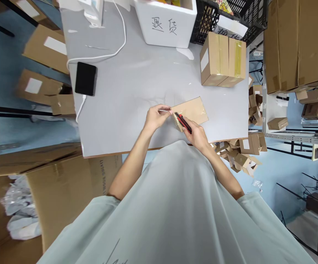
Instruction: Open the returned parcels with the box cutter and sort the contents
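Observation:
A small cardboard box (191, 109) lies on the grey table close to its front edge, with clear tape along its near left end. My right hand (196, 135) is closed around a red and black box cutter (183, 123), whose front end lies over the taped end of the box. At the box's upper left corner, my left hand (157, 116) pinches the cardboard edge between thumb and fingers. The cutter's blade is too small to make out.
Behind are a white foam box (166, 27), a black crate (203, 22) and two taped cartons (222, 60). A black device (85, 79) with a white cable sits at left. A large open carton (62, 198) stands beside the table's front left.

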